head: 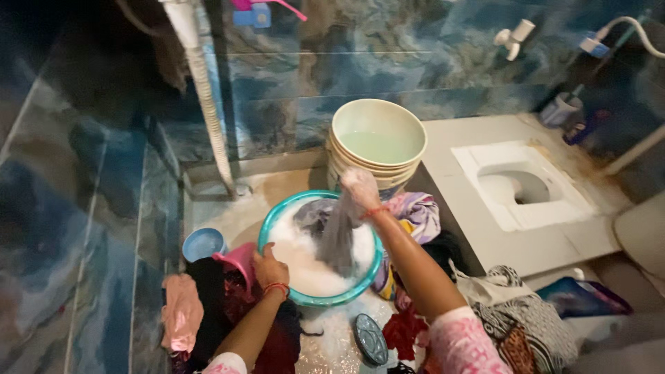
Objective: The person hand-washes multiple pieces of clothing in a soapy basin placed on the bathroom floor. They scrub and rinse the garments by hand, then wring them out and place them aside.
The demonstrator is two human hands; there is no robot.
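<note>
Two hands work at a round teal plastic tub [277, 220] full of white foam. Left hand [269, 267] grips its near rim. Right hand [360, 188], soapy, pinches a wet grey cloth [338, 239] that hangs straight down; its bottom end hides in foam. Behind stands a cream bucket [377, 163].

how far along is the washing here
Early, by the look of it. In hand: the right hand lifts a grey cloth from the sudsy teal basin, which the left hand steadies. A white bucket of water stands behind. Left: clothes heaped around the basin. Nothing visibly finished.
</note>
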